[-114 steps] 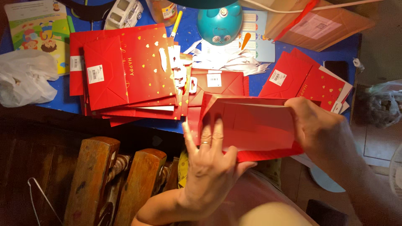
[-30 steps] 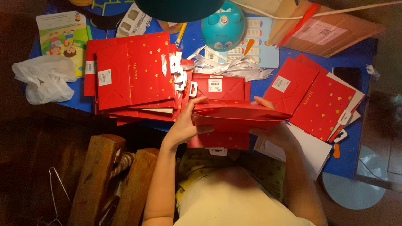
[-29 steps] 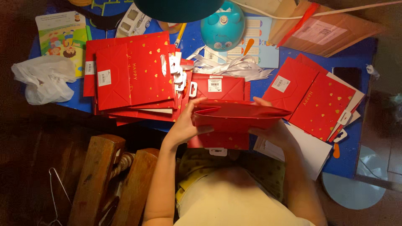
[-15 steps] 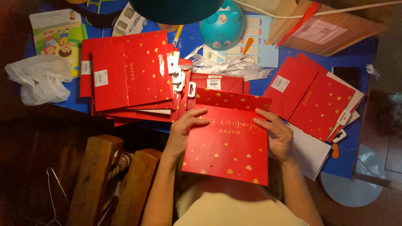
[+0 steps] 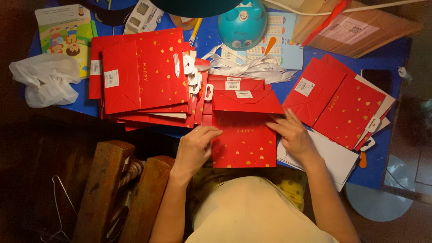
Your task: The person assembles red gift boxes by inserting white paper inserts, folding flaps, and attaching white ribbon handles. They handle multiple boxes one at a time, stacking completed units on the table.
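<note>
Red paper bag (image 5: 245, 139) pressed flat on blue table (image 5: 382, 58).
Left hand (image 5: 194, 150), right hand (image 5: 293, 137): grips released, palms down; likely crooked crease if sliding.

flat red paper gift bag with gold hearts (image 5: 245, 141) lies at the near edge of the blue table, bottom flap folded up, a small white rectangular barcode label (image 5: 244, 94) on that flap. stack of flat red gift bags (image 5: 144, 81) at left carries two white labels (image 5: 111, 78). second stack of red bags (image 5: 342, 103) at right bears one white label (image 5: 304, 87). brown cardboard parcel (image 5: 360, 27) at far right shows a white shipping label (image 5: 342, 30).
</note>
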